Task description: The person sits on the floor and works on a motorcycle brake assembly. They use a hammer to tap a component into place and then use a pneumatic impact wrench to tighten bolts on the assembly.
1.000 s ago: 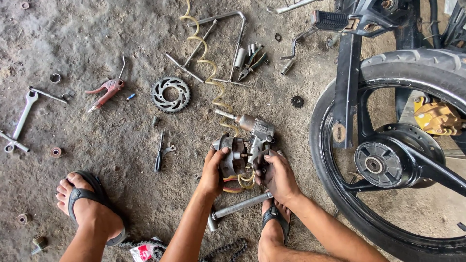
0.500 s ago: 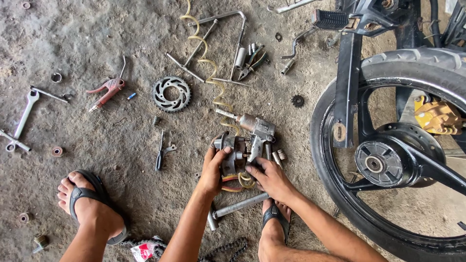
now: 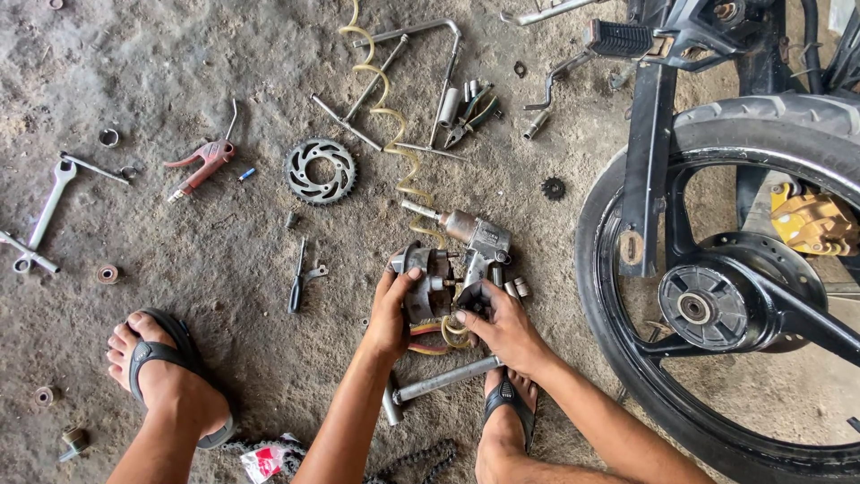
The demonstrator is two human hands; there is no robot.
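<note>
Head view: both hands' grip stays closed on the metal part (image 3: pixel 425 282), right hand (image 3: pixel 502 327) shifted lower.

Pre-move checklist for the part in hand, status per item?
1. Left hand grips the grey metal part: ok.
2. Right hand on the part's right side, fingertips by the impact wrench: ok.
3. Part held clear of the ground: cannot tell.
4. Loose sockets within reach, just right of the wrench: ok.
5. Coiled air hose joined to the wrench: cannot tell; it runs up to it.
6. Steel axle rod underfoot by the right sandal: not ok, could roll.
</note>
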